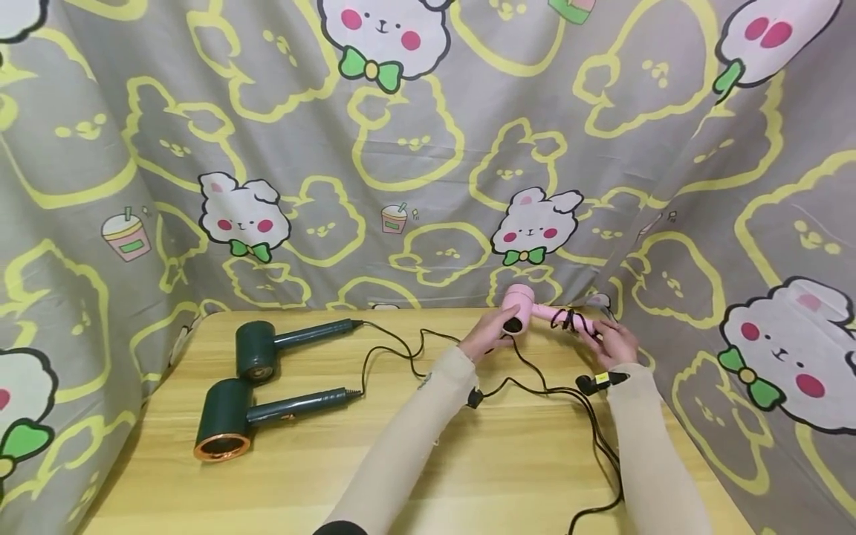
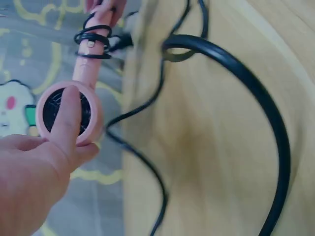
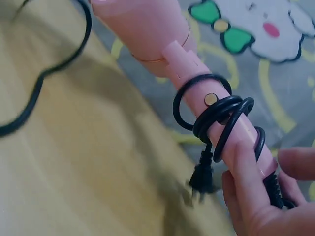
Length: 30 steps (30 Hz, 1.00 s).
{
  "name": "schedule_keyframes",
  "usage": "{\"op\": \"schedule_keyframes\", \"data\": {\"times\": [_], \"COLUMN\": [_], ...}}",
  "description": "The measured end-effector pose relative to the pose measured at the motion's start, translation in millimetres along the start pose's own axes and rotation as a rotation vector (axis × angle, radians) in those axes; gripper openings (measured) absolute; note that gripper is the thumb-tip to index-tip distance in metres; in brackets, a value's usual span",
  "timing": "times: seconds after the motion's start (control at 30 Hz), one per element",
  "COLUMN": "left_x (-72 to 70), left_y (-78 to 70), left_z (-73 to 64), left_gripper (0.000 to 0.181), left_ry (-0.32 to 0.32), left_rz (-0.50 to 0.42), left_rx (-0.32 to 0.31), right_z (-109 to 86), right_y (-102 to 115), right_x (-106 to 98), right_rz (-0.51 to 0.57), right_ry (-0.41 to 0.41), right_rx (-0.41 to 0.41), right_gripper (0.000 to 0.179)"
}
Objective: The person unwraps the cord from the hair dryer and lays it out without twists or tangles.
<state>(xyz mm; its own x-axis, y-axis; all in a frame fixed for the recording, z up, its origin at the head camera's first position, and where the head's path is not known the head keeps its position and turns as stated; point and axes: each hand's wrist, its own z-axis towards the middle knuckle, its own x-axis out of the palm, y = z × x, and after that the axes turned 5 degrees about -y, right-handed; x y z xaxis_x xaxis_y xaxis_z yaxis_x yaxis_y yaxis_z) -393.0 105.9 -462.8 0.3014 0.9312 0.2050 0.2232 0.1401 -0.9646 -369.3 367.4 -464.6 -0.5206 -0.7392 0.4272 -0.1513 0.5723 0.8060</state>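
Observation:
At the back right of the table, both hands hold a pink hair dryer [image 1: 518, 299]. My left hand [image 1: 487, 336] grips its round head, with one finger lying across the dark grille [image 2: 53, 110] in the left wrist view. The end of the handle is held by my right hand [image 1: 614, 343]. A black cord [image 3: 216, 115] is wound in several loops round the handle, and its two-pin plug [image 3: 202, 177] dangles beside it. The dryer is raised near the table's back edge, nozzle side away from me.
Two dark green hair dryers, a rear one [image 1: 256, 357] and a front one with a copper rim [image 1: 227, 412], lie on the left of the wooden table [image 1: 508, 468]. Their black cords trail rightward to plugs [image 1: 475, 398] between and below my arms. A patterned curtain [image 1: 428, 148] encloses the table.

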Motion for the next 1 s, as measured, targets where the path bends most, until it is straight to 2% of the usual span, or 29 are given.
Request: {"op": "schedule_keyframes", "data": {"times": [0.1,0.27,0.47,0.57,0.7,0.87,1.0], "left_x": [-10.0,-30.0,-51.4,-61.6,-73.6,-89.4,-106.6], "left_y": [-9.7,-22.8,-28.4,-31.3,-39.2,-43.5,-38.6], "left_z": [-12.2,-39.0,-80.7,-103.3,-133.6,-167.7,-194.5], "left_gripper": [0.058,0.062,0.076,0.080,0.084,0.078,0.080], "left_ry": [0.008,0.028,0.070,0.062,0.025,-0.016,-0.106], "left_rz": [0.056,0.166,0.246,0.308,0.386,0.400,0.438], "left_rx": [0.028,0.098,0.164,0.200,0.279,0.375,0.383], "right_z": [-9.8,-26.5,-44.5,-55.0,-70.3,-89.8,-107.4], "right_y": [3.8,8.5,2.4,-5.1,-14.8,-29.7,-46.6], "right_x": [9.0,24.3,44.0,55.0,68.2,84.5,99.1], "right_rz": [0.011,0.010,-0.004,0.021,0.066,0.094,0.089], "right_ry": [0.054,0.190,0.313,0.340,0.352,0.356,0.344], "right_rx": [-0.002,-0.038,-0.069,-0.071,-0.064,-0.050,-0.058], "right_gripper": [0.011,0.011,0.007,0.012,0.015,0.015,0.016]}}
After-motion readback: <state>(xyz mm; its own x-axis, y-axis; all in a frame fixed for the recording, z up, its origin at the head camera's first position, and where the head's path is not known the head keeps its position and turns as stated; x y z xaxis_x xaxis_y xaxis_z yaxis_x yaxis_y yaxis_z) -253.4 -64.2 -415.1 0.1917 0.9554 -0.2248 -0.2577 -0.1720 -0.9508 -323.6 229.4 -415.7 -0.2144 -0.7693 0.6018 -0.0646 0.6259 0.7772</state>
